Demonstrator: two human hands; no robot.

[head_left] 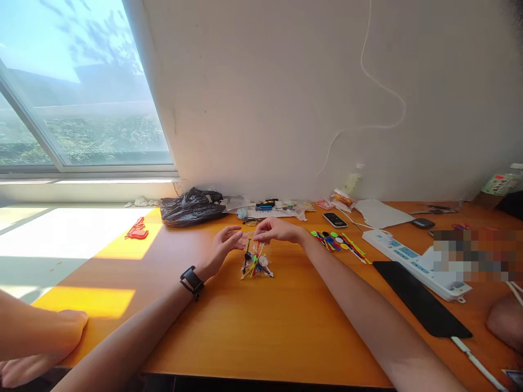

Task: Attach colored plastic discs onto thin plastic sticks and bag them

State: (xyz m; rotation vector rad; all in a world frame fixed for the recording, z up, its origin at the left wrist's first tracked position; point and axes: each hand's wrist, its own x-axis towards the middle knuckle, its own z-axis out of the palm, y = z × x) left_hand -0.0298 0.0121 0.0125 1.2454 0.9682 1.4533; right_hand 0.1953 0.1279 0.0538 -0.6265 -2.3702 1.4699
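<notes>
A clear plastic bag [258,265] of small coloured plastic pieces stands on the wooden table in front of me. My right hand [278,230] pinches its top edge between thumb and fingers. On the bag's other side, my left hand [223,247] has its fingers apart and holds nothing; its fingertips are close to the bag, and I cannot tell if they touch it. A dark band [192,282] is on my left wrist. Inside the bag are black, yellow, green, red and white parts, some of them long and arrow-tipped.
Loose coloured pieces [337,241] lie right of my hands, near a power strip [412,261] and black phone [420,296]. A red toy gun [137,228] and black plastic bag [192,207] are left. Another person's arm [36,326] rests at the left edge.
</notes>
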